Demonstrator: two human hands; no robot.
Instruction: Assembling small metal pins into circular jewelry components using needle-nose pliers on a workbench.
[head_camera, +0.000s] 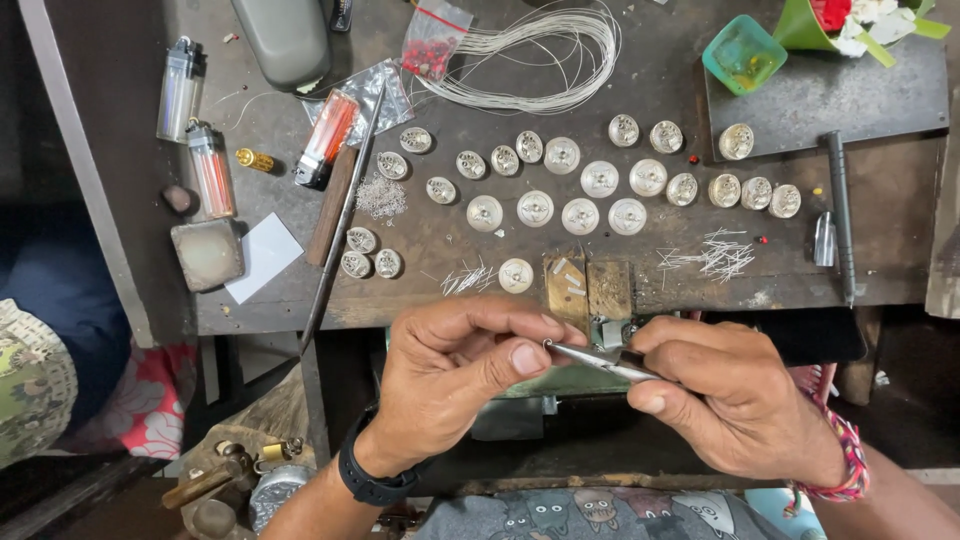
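Note:
My right hand (725, 395) grips slim metal pliers (600, 358) whose tips point left toward my left hand (460, 375). My left thumb and forefinger pinch a tiny bent piece of silver wire (549, 345) right at the plier tips. Both hands hover just below the front edge of a dark, worn workbench (480, 295). On the bench lie several round silver ornament pieces (580, 215) in loose rows, and small heaps of short cut wire bits (715, 255).
A coil of silver wire (540, 50) lies at the back, with a bag of red beads (432, 40). Several lighters (200, 150) sit at left, a long metal rod (340, 240), a green cup (743, 55), a dark pen-like tool (840, 210), a wooden bench peg (588, 285).

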